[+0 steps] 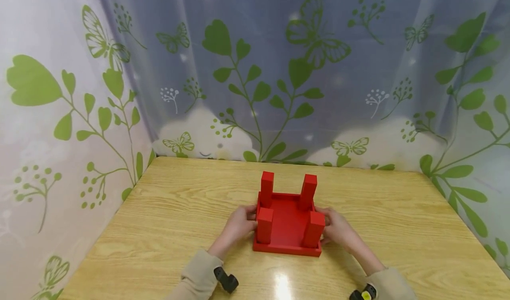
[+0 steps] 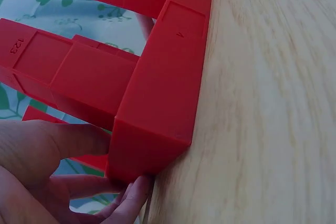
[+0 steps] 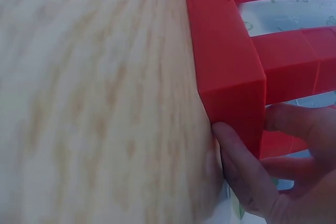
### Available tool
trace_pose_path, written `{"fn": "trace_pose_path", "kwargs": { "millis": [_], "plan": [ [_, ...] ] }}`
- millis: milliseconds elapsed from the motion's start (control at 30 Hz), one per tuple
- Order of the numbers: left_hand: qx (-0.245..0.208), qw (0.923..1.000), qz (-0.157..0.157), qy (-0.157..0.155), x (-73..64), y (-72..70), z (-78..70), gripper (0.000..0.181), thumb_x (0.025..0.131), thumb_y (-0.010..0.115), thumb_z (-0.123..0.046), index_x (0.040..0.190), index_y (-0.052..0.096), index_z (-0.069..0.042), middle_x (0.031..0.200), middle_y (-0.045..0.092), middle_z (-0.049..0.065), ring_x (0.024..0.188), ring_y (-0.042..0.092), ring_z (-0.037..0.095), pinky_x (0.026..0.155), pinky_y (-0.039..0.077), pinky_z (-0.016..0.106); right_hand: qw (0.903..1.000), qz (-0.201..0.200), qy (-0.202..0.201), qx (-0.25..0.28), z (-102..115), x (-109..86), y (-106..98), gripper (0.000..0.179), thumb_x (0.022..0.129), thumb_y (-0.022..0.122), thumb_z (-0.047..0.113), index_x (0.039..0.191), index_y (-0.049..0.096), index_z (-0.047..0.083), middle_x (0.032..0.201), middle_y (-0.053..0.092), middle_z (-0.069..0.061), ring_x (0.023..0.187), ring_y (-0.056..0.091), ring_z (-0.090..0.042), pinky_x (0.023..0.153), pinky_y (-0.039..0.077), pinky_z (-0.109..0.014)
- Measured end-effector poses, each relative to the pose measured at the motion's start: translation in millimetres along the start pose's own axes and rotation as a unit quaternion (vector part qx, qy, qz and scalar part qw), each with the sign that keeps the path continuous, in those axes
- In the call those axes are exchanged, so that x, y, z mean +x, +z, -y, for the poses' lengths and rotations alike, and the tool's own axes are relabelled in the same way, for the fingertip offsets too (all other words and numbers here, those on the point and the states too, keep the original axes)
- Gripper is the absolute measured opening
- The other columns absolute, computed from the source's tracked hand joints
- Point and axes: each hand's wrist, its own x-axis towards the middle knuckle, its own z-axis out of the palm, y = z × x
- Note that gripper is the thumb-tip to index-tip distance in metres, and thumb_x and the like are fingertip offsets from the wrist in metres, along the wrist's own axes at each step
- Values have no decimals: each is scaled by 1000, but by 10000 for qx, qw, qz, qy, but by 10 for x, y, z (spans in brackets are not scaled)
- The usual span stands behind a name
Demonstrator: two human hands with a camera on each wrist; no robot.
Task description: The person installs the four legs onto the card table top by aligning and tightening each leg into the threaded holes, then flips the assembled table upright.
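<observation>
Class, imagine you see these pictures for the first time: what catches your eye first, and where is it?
The bright red stool-like piece lies upside down mid-table, four square legs pointing up. The left hand and the right hand grip its opposite sides on the wooden table. Behind hangs a curtain printed with green leaves and butterflies.

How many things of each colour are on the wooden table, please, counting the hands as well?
Red: 1, the upside-down stool, four legs up.
Bare hands: 2, the left hand and the right hand, each holding one side of the stool.
Black wrist devices: 2, one at each sleeve.
Total: 5, all on or over the table.
</observation>
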Motion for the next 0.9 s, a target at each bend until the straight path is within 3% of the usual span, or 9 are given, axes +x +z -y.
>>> {"fn": "trace_pose_path", "kwargs": {
  "millis": [133, 267, 333, 467, 533, 700, 800, 900],
  "plan": [
    [428, 9987, -70, 266, -6, -3, 4, 54, 85, 64, 11, 139, 55, 10, 116, 71, 23, 103, 68, 28, 83, 59, 37, 9993, -332, 18, -160, 13, -4, 29, 64, 81, 55, -20, 144, 40, -18, 134, 45, -36, 73, 69, -25, 58, 62, -42],
    [906, 9951, -195, 348, -14, -7, -9, 50, 88, 67, 6, 137, 59, 7, 115, 72, 20, 102, 68, 28, 85, 57, 38, 9953, -585, -77, -774, 46, -13, 50, 58, 80, 60, -17, 136, 50, -19, 131, 52, -34, 70, 67, -24, 59, 61, -38],
    [1050, 9934, -272, 372, -20, -10, -29, 47, 90, 69, 1, 137, 60, 5, 116, 72, 20, 102, 68, 28, 85, 57, 38, 9886, -753, -269, -1274, 67, -27, 43, 51, 81, 64, -13, 131, 57, -17, 126, 58, -31, 80, 69, -29, 68, 61, -41],
    [565, 9976, -307, 238, -46, -13, -107, 48, 94, 70, -6, 139, 58, 5, 123, 69, 21, 102, 71, 27, 80, 60, 35, 9719, -1058, -770, -1954, 112, -48, -8, 39, 85, 65, -6, 123, 64, -14, 119, 65, -29, 101, 67, -40, 84, 58, -49],
    [174, 9994, -266, 167, -59, -22, -148, 49, 95, 68, -7, 141, 55, 5, 128, 66, 21, 101, 72, 27, 76, 62, 34, 9787, -1038, -734, -1613, 150, -68, -33, 39, 86, 62, -8, 124, 61, -16, 118, 65, -32, 101, 68, -39, 82, 59, -48],
    [-660, 9977, -94, 137, -68, -76, -207, 51, 98, 64, -6, 146, 49, 6, 133, 62, 24, 95, 73, 26, 75, 63, 35, 9955, -831, -133, -433, 264, -100, -57, 44, 86, 55, -14, 129, 50, -19, 127, 59, -34, 92, 68, -26, 69, 59, -36],
    [-1049, 9944, -22, 120, -65, -110, -213, 49, 99, 59, -4, 146, 49, 7, 133, 60, 26, 89, 70, 22, 75, 63, 38, 9972, -696, -99, -272, 331, -112, -61, 44, 90, 55, -12, 133, 48, -18, 127, 60, -32, 94, 67, -23, 72, 58, -33],
    [-1372, 9905, 3, 35, -56, -145, -210, 41, 100, 54, -2, 140, 55, 7, 126, 65, 24, 85, 68, 19, 77, 62, 41, 9980, -589, -176, -155, 383, -131, -71, 47, 101, 54, 0, 144, 43, -15, 127, 62, -30, 101, 68, -26, 82, 59, -33]
  ]
}}
